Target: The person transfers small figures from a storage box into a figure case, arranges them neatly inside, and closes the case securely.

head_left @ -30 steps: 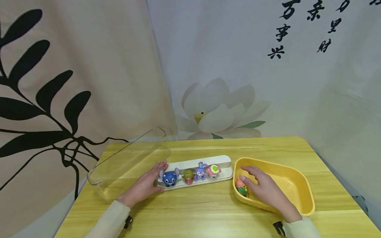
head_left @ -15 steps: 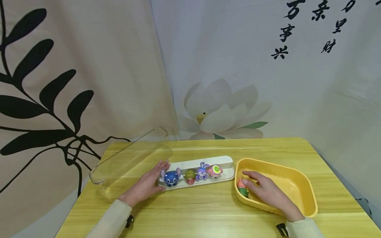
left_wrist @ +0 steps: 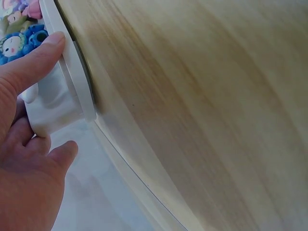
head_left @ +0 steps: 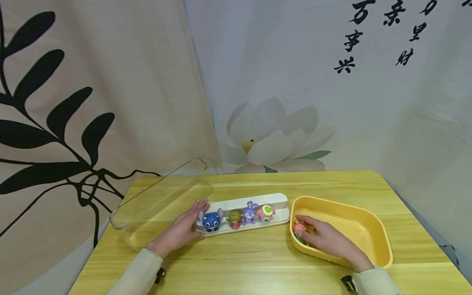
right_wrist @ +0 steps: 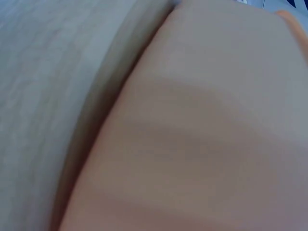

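Observation:
On the table, a white stepped display base bears a row of small toy figurines: a blue big-eared one, an olive-green one, a purple rabbit and a pink one with a yellow-green swirl. My left hand grips the base's left end, its thumb on the front edge. Inside a yellow tray, my right hand pinches a pink-and-green figurine, partly hidden by the fingers. The right wrist view is mostly filled by the blurred hand.
A clear plastic cover lies on the table's left side, behind the left hand. The wooden table ends at a curtain printed with leaves, a lotus and characters.
My right thumb and fingers have come down around the pink-and-green figurine in the tray. The left hand stays on the base's left end; the view shifts slightly.

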`<state>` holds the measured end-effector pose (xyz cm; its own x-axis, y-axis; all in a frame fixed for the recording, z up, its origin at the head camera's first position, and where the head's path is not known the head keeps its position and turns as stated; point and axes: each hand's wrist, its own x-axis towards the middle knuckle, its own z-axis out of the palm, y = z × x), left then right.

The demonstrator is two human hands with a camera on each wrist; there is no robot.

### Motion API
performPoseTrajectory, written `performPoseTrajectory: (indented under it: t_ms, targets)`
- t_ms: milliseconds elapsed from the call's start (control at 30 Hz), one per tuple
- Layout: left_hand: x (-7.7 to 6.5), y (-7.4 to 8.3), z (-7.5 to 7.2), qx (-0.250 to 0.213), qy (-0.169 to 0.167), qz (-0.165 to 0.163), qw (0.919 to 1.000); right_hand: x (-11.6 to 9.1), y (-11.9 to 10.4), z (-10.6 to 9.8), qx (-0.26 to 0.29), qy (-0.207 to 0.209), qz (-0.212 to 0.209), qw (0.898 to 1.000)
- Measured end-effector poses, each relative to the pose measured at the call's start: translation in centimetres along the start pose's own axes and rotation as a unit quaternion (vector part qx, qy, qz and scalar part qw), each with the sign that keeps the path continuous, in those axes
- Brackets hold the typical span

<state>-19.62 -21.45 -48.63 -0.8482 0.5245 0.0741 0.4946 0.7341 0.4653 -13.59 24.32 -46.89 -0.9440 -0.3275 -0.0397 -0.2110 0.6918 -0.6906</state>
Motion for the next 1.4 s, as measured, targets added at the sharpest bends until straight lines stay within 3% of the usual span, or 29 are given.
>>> performPoseTrajectory:
  t_ms: [267,600,1033,1167,1400]
  targets:
    - [-0.19,-0.09,0.12,0.000,0.007,0.002,1.0000,0.03,-0.09,-0.04,-0.018,-0.019,-0.006,1.000]
    - [-0.30,-0.06,0.11,-0.002,0.012,0.007,0.9999,0.04,0.52,-0.01,-0.020,-0.005,-0.046,0.999]
    - [-0.29,-0.11,0.12,-0.001,0.010,0.010,0.9999,0.18,0.33,0.12,0.052,0.038,-0.017,0.998]
    - [-0.30,-0.11,0.11,-0.002,0.010,0.009,0.9999,0.07,0.19,0.11,0.049,0.043,-0.012,0.998]
    - [-0.28,-0.05,0.04,-0.001,0.008,0.006,0.9999,-0.22,0.17,-0.56,0.054,-0.001,-0.002,0.999]
